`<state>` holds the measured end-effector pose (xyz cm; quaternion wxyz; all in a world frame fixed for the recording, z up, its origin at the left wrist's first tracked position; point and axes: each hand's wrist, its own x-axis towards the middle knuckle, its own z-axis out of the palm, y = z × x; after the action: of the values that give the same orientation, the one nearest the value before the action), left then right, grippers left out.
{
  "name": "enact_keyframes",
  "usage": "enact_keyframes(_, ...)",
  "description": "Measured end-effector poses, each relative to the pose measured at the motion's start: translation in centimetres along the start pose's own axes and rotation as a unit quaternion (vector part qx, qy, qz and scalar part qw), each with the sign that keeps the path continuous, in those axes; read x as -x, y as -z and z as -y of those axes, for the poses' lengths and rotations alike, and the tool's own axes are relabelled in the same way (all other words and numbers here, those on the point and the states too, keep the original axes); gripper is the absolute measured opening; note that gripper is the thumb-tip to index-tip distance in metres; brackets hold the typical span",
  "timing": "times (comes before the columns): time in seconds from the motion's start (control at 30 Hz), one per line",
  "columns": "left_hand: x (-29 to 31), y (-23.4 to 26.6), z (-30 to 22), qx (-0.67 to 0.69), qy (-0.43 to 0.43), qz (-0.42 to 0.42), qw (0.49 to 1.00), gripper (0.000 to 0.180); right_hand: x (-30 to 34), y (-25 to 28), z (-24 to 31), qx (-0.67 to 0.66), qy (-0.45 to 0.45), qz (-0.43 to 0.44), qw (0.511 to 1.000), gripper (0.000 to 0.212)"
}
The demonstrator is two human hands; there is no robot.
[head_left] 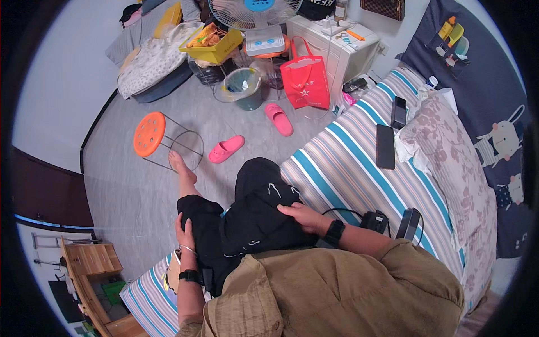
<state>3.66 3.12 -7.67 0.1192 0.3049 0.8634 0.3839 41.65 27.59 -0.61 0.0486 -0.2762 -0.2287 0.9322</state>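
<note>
Black trousers (224, 230) with small white line marks cover my thighs as I sit on a bed with a striped sheet. My left hand (185, 235) is closed on the outer edge of the left trouser leg, its fingers partly hidden. On the other side, my right hand (303, 217) grips the cloth over the right thigh, thumb on top and the other fingers out of sight. Below the left trouser leg my bare lower leg and foot (181, 167) reach toward an orange-topped stool (150, 135). The right foot is hidden.
Pink slippers (226, 149) lie on the grey floor. Beyond stand a bin (242, 90), a red bag (307, 78), a fan (255, 12) and a white cabinet (320, 42). Phones (385, 147), a black charger (374, 222) and a pillow (443, 163) are on the bed at right.
</note>
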Motion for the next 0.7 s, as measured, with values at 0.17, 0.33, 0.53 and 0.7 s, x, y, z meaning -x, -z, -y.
enact_keyframes(0.17, -0.3, -0.4, -0.4, 0.04, 0.025, 0.006, 0.999, 0.05, 0.0, 0.4, -0.1, 0.003, -0.023, -0.031, 0.999, 0.05)
enact_keyframes(0.33, -1.2, -0.6, 0.4, 0.036, 0.027, 0.011, 0.999, 0.049, 0.1, 0.3, -0.1, -0.005, 0.005, -0.016, 1.0, 0.049)
enact_keyframes(0.53, -2.3, -0.8, 1.3, 0.057, 0.057, 0.028, 0.996, 0.049, 0.1, 0.8, 0.1, -0.003, -0.007, -0.021, 1.0, 0.05)
enact_keyframes(0.7, -3.1, -0.7, 2.6, 0.066, 0.065, 0.029, 0.995, 0.047, -0.4, 1.4, -0.6, -0.006, 0.006, -0.012, 1.0, 0.051)
